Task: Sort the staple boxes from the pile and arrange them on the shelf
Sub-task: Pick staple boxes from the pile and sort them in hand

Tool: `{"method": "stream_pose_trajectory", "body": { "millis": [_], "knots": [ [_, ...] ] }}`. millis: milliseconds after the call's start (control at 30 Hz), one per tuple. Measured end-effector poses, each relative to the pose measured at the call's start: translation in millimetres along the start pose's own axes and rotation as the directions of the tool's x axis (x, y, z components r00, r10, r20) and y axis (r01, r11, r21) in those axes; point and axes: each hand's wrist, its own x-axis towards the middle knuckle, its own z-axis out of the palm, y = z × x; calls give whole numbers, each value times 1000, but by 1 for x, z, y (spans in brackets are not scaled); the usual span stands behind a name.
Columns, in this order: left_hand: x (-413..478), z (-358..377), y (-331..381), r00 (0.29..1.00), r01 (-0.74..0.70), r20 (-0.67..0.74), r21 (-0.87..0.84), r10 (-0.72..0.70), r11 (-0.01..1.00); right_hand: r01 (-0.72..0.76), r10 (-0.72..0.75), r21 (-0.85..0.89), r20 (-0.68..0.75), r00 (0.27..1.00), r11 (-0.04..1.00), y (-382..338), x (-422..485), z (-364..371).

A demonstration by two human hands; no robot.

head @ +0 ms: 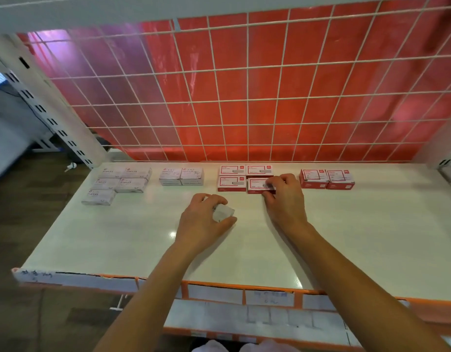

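Shelf [117,237], white; wire grid [247,97] behind.
Along the back edge, from the left corner: five STAPLES boxes [117,182]; white pair [181,176]; red-bordered block of four [232,177]; red pair [326,179].
Left hand [204,222], mid-surface, fingers curled round a small white box [223,212], mostly hidden.
Right hand [283,196] pinches the block's front-right box [257,185].
Red labels unreadable.

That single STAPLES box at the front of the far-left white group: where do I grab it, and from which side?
Take the front STAPLES box by its two short ends, coming down from above and the front. It lies flat with its back edge against the row behind, while both ends and the front face look free.
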Motion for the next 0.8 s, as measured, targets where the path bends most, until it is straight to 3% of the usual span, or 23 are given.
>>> {"method": "stream_pose_trajectory", "body": {
  "millis": [500, 600, 700, 800],
  "knots": [
    [11, -20, -20, 999, 16, 30, -104, -13, 994, -80, 79, -10, -96, 992, 997, -32, -8, 4],
    [14, -26, -26, 1000, 21, 19, -225, -18, 974, -119, 90, 247, 125, 988, 962, -65, -20, 2],
    [16, -30, -37, 999, -41, -43, -295, 29, 955, -276, 50, 469, 439, 897, 839, -94, -32, 4],
    [18, -36, -51, 994, -103, -52, -326, 92, 940, -319, 11, 524, 508, 861, 790, -111, -40, 12]
  ]
}}
